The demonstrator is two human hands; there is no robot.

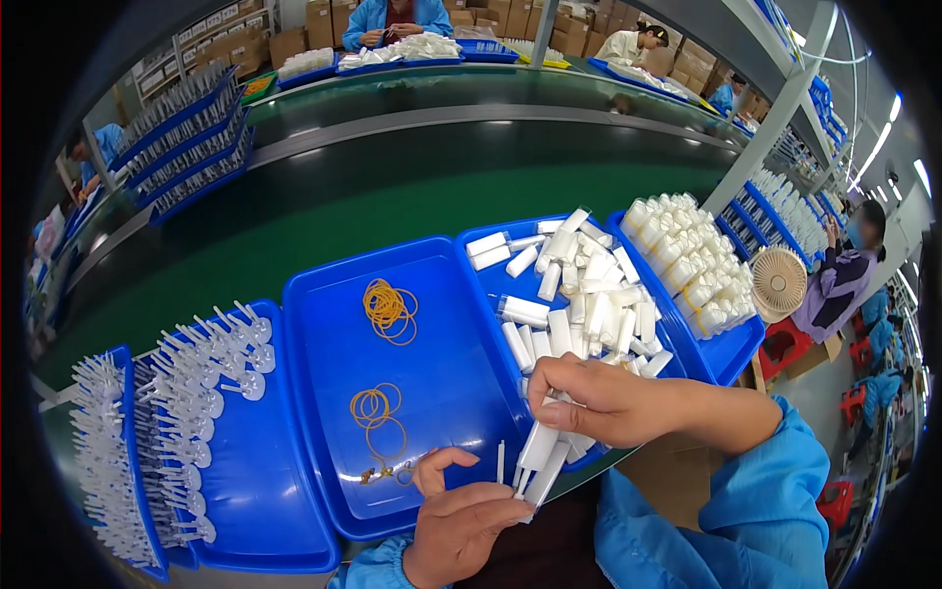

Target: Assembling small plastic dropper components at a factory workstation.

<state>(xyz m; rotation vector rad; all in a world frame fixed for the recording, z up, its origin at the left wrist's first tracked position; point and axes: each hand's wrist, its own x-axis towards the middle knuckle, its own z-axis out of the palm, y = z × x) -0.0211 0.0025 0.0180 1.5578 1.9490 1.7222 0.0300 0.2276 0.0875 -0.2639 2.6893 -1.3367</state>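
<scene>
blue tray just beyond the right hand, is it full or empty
Mostly full: white pieces lie heaped across the tray, though bare blue shows toward its left side.

A round beige fan (779, 282) is near a red stool (784, 351).

A long green tabletop (432, 182) stretches across the middle of the frame. Upper left — metal shelving (211, 37); along the top, stacked brown cardboard boxes (319, 25). A grey metal post (765, 123) slants at upper right, where bright ceiling lights (895, 108) glow. Lower right — red stools (835, 503) on grey floor (819, 412).
</scene>
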